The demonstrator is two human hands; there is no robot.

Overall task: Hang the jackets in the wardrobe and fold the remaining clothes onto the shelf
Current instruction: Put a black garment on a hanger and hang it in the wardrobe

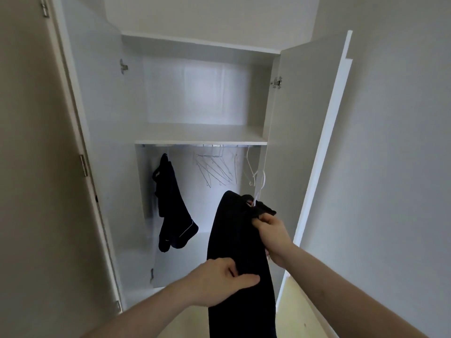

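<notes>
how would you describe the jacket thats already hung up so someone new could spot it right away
Look in the open wardrobe, under the shelf, at the rail's far left end. The hung jacket dangles there, dark with a thin pale trim line on the cuff. The hangers to its right are bare, and the other dark garment is in the person's hands.

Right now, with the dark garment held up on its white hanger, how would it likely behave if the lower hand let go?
The dark garment looks floppy: it drapes straight down from the white hanger. Released by the left hand, it would probably swing loose, not hold shape. It may slide off, since the fabric is bunched at the hanger neck, where the right hand grips it.
</notes>
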